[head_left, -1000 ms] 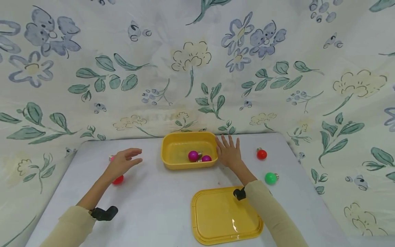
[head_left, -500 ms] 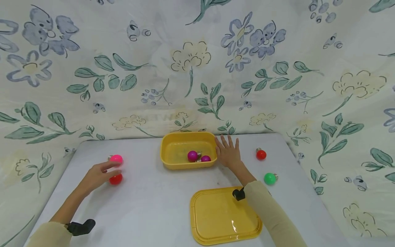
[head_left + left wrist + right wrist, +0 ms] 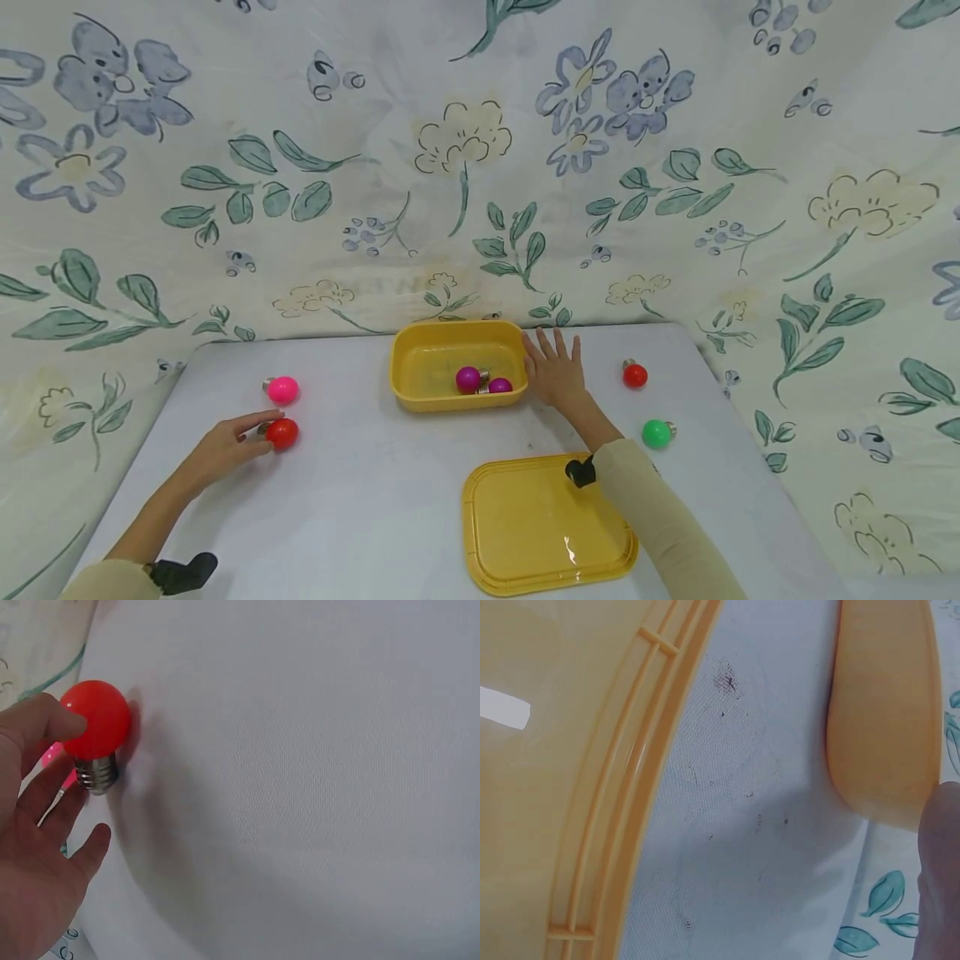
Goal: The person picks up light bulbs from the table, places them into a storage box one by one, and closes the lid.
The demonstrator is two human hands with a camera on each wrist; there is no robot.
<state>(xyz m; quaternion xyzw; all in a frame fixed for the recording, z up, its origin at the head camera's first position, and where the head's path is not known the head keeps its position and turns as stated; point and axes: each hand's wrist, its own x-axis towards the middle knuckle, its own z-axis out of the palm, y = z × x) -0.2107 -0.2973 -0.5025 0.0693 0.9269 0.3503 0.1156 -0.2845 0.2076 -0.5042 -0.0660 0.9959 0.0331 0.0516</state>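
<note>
My left hand [image 3: 225,450] is at a red light bulb [image 3: 282,434] lying at the left of the table. Its thumb and forefinger pinch the bulb from either side. In the left wrist view the thumb lies over the red globe [image 3: 101,712], and the other fingers are spread loosely by the metal screw base [image 3: 97,774]. My right hand [image 3: 557,377], fingers straight and spread, rests against the right end of a yellow plastic container [image 3: 457,404]. Two purple bulbs [image 3: 468,380] lie inside the container. Only a blurred part of this hand shows in the right wrist view.
A pink bulb [image 3: 283,390] lies behind the red one. On the right are another red bulb [image 3: 635,376] and a green bulb [image 3: 657,433]. A flat yellow lid [image 3: 547,525] sits in front, partly under my right forearm. Floral cloth [image 3: 465,208] hangs behind the table.
My left hand has moved left and down from above the table to the red bulb, uncovering the pink bulb. My right hand stays at the container's end.
</note>
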